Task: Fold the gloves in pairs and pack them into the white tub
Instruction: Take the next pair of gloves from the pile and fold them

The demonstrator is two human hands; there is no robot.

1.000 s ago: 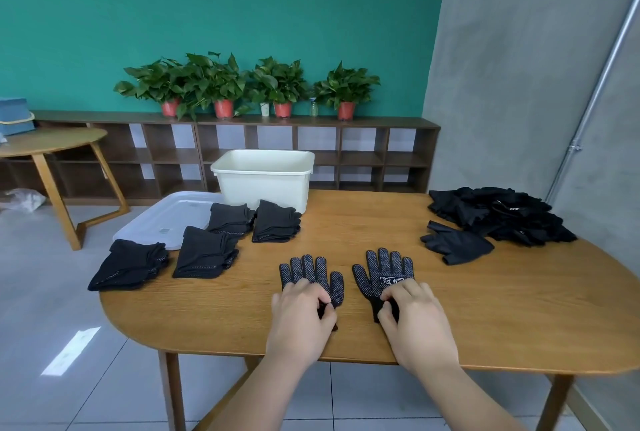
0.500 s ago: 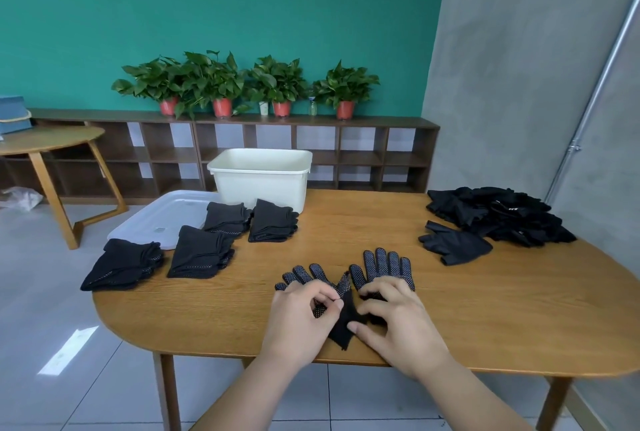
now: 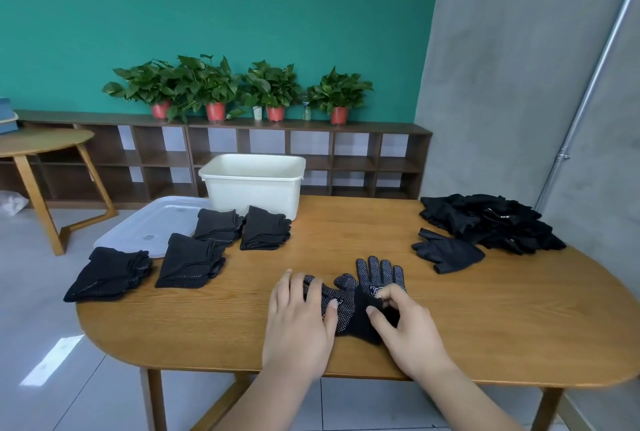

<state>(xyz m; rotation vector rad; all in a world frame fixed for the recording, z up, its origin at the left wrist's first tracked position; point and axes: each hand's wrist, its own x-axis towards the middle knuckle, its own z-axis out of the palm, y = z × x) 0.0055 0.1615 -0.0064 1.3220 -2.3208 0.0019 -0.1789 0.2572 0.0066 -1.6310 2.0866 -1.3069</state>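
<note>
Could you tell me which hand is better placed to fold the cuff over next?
The right hand, I think: it pinches the cuff of the dotted gloves, while the left hand lies flat on them, pinning them to the table.

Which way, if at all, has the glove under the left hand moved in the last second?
Yes: the left glove has shifted right across the table, closing the gap, and now overlaps the right glove.

Left hand [image 3: 299, 330], right hand [image 3: 410, 333]: bare. Forearms [image 3: 270, 403] bare, unsleeved to frame edge at 6 o'clock. Fingers [image 3: 329, 312] slim; nails short, plain.
</note>
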